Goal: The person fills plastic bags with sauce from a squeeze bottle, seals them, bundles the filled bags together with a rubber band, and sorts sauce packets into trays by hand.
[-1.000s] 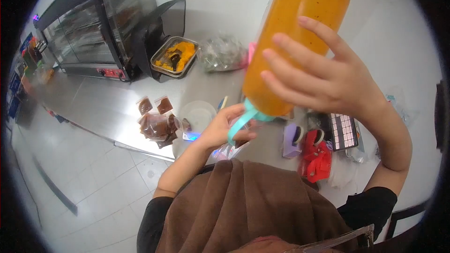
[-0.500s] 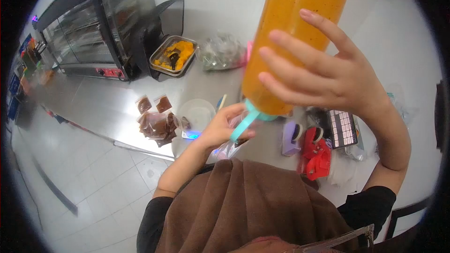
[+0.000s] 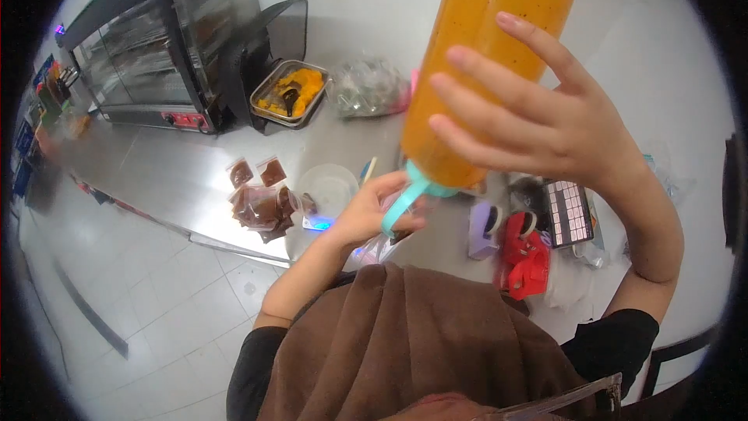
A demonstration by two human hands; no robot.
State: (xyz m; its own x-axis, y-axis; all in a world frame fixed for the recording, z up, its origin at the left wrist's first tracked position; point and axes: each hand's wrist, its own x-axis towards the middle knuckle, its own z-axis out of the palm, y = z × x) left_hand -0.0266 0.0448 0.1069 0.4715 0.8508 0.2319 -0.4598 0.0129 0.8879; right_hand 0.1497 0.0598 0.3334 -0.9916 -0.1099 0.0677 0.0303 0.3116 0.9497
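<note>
Bottle tipped down, gripped by our right hand.
Left hand seems to pinch plastic; a slack hold could cause spills.

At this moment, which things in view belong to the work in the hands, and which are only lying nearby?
In use:
tilted orange bottle, right hand
turquoise strap, left hand
probably clear plastic there

Seemingly just lying about:
purple tape dispenser
red tape dispenser
keypad
metal tray

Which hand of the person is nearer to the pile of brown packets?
Left. The left hand is just right of the brown packets in the picture; the right hand is farther right and higher, on the orange bottle.
</note>
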